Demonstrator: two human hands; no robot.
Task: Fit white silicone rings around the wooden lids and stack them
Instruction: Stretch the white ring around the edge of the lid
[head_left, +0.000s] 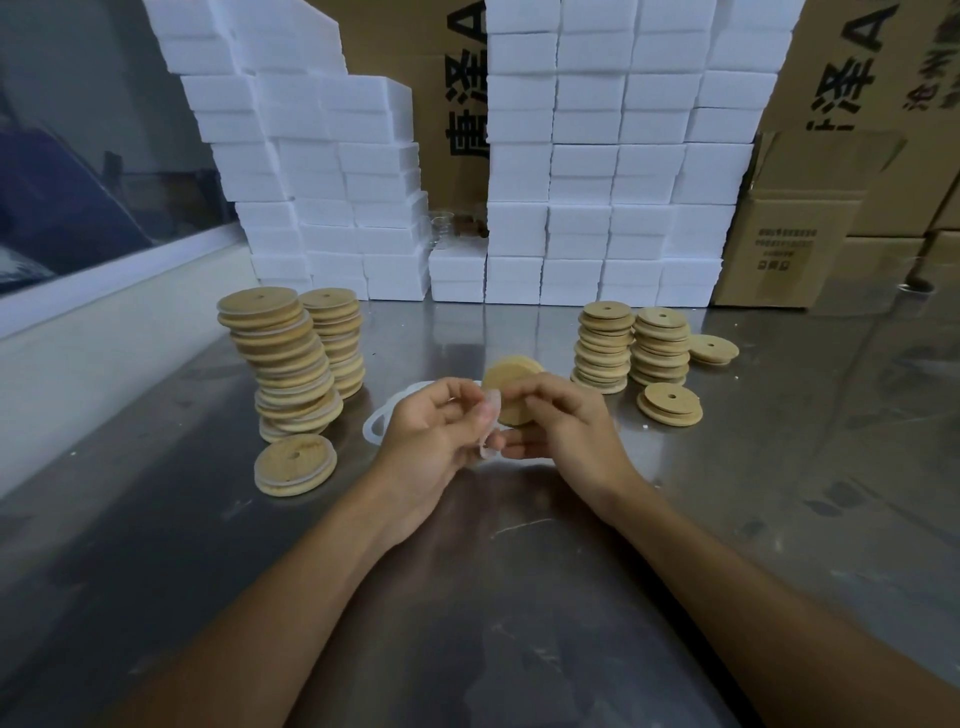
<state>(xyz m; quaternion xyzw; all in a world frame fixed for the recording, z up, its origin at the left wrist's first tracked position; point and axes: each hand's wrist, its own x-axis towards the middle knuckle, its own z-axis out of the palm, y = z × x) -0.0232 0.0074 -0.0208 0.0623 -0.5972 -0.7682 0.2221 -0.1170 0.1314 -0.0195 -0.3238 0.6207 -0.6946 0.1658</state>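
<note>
Steel table: reflective metal top, two bare forearms reaching over it from the near edge.

Left hand: fingers curled, pinching a white silicone ring between thumb and fingertips, raised above the table.

Right hand: close against the left, fingers curled round a wooden lid held on edge, tilted; the ring meets the lid's near rim. Whether it sits in the groove cannot be told.

Loose rings: white loops lying on the table just behind the left hand.

Single ringed lid: flat on the table, left of the hands, white band visible at its rim.

Ringed stacks: two tall columns to the left, the nearer one leaning, white bands between the discs.

Small pile: two or so bare lids, right of the hands.

Bare stacks: two shorter columns further right, with one lone lid beside them.

White foam boxes: walled up along the far edge of the table.

Cardboard cartons: behind and to the right, printed with black characters.
</note>
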